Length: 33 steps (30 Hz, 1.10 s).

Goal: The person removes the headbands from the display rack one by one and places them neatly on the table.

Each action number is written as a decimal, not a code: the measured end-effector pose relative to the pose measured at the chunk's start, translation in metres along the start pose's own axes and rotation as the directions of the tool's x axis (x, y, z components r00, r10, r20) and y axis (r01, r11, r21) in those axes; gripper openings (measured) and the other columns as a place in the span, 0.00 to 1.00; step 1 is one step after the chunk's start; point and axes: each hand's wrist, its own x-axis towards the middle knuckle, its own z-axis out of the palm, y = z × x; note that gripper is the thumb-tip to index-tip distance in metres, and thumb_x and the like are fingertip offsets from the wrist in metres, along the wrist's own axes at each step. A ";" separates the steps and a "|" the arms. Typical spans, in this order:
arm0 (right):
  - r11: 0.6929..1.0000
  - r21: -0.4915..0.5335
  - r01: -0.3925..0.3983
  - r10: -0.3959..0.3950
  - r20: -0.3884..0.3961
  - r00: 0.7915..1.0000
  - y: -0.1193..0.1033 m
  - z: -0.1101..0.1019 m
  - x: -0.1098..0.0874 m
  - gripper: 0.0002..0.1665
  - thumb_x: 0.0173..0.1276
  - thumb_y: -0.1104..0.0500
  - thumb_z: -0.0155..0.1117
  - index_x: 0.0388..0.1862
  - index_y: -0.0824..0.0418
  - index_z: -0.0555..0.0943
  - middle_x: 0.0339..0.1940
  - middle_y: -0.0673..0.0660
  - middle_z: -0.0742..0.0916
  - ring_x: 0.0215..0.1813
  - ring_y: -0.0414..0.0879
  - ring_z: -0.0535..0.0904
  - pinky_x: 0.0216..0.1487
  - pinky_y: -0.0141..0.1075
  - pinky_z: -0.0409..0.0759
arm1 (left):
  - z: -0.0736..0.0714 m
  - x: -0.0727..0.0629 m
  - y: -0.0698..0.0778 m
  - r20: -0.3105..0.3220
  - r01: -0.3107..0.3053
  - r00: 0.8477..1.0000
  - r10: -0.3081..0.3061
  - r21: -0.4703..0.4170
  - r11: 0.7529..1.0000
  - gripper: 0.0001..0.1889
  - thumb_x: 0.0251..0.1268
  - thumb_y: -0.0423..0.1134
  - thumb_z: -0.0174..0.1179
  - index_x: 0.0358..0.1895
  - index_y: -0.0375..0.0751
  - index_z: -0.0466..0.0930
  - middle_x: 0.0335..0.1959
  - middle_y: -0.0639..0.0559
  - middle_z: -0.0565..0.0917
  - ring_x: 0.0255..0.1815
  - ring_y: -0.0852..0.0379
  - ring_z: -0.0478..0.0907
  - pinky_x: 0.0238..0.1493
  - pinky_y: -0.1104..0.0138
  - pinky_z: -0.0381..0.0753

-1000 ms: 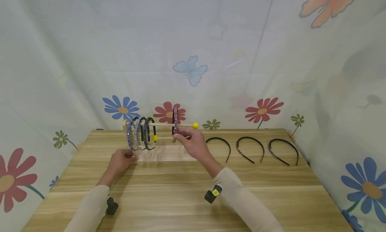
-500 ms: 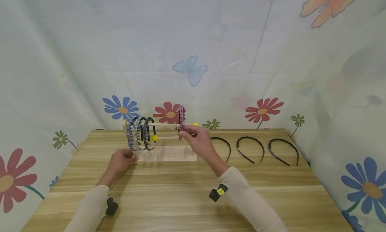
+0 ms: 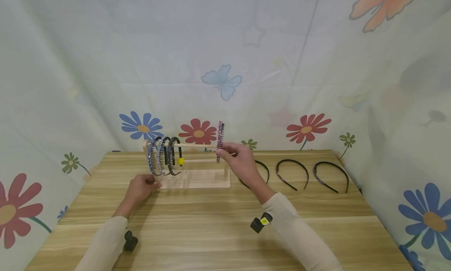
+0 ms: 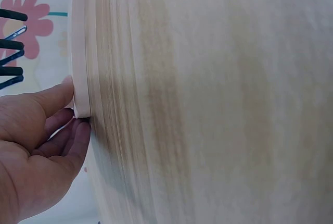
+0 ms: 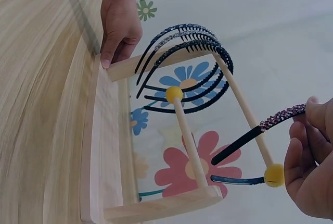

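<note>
While the left hand (image 3: 141, 190) pinches the pale wooden rack (image 3: 201, 179) by its base, the right hand (image 3: 239, 161) has thumb and fingers clamped on a pink-glittered black headband (image 3: 220, 134), sticking up off its fingertips near a round yellow ball (image 5: 274, 175).

Left hand (image 3: 142, 188) holds the near left end of the rack (image 3: 199, 180). Right hand (image 3: 241, 163), raised, pinches the lower part of a pink band (image 3: 220, 136): upright, nearly edge-on, at the visible right end of the upper rod (image 3: 198, 145); cannot tell whether around it. Above the left hand, on the rack: blue band (image 3: 150, 155), silver band (image 3: 159, 156), black band (image 3: 171, 157). Yellow ball (image 3: 181, 161) between the hands. Right of the right hand, three dark bands (image 3: 290, 160) lie on the table (image 3: 197, 232), nearest one partly hidden by that hand. Floral cloth (image 3: 225, 36) behind both hands.
</note>
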 end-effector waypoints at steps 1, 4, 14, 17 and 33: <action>1.000 -0.003 -0.005 0.005 -0.002 1.000 -0.001 -0.001 0.000 0.15 0.72 0.53 0.68 0.51 0.60 0.89 0.42 0.54 0.92 0.45 0.46 0.86 0.47 0.43 0.86 | 0.000 0.000 0.000 0.000 0.003 1.000 -0.003 -0.001 1.000 0.12 0.68 0.40 0.69 0.40 0.31 0.86 0.40 0.38 0.89 0.38 0.50 0.82 0.37 0.58 0.81; 0.999 -0.029 -0.027 0.027 -0.013 1.000 -0.002 -0.005 0.000 0.15 0.72 0.53 0.68 0.51 0.59 0.89 0.43 0.54 0.91 0.46 0.46 0.87 0.48 0.43 0.86 | 0.000 -0.001 0.001 0.000 0.005 1.000 -0.005 -0.005 1.000 0.11 0.68 0.40 0.68 0.40 0.32 0.86 0.40 0.38 0.89 0.37 0.50 0.82 0.36 0.60 0.80; 0.995 -0.088 -0.046 0.044 -0.031 0.999 -0.012 -0.021 -0.001 0.17 0.73 0.53 0.68 0.53 0.61 0.88 0.44 0.58 0.91 0.45 0.50 0.88 0.45 0.43 0.87 | 0.000 0.000 0.001 -0.001 0.005 1.000 -0.005 0.001 1.000 0.13 0.67 0.40 0.69 0.42 0.30 0.86 0.40 0.37 0.89 0.36 0.50 0.82 0.36 0.61 0.80; 0.996 -0.087 -0.029 0.026 -0.037 0.999 -0.013 -0.027 -0.001 0.16 0.72 0.54 0.68 0.53 0.63 0.88 0.44 0.58 0.91 0.44 0.51 0.88 0.47 0.44 0.87 | 0.000 0.001 0.000 0.002 0.004 1.000 -0.004 0.003 1.000 0.14 0.67 0.41 0.69 0.42 0.30 0.86 0.39 0.38 0.88 0.35 0.51 0.80 0.35 0.62 0.79; 0.992 -0.124 -0.019 0.013 -0.053 0.998 -0.003 -0.063 -0.010 0.15 0.72 0.53 0.69 0.51 0.62 0.88 0.41 0.58 0.91 0.43 0.49 0.87 0.46 0.44 0.87 | 0.001 0.001 0.000 0.002 -0.001 1.000 0.001 0.005 1.000 0.14 0.67 0.40 0.69 0.43 0.29 0.86 0.40 0.38 0.88 0.36 0.50 0.79 0.36 0.61 0.79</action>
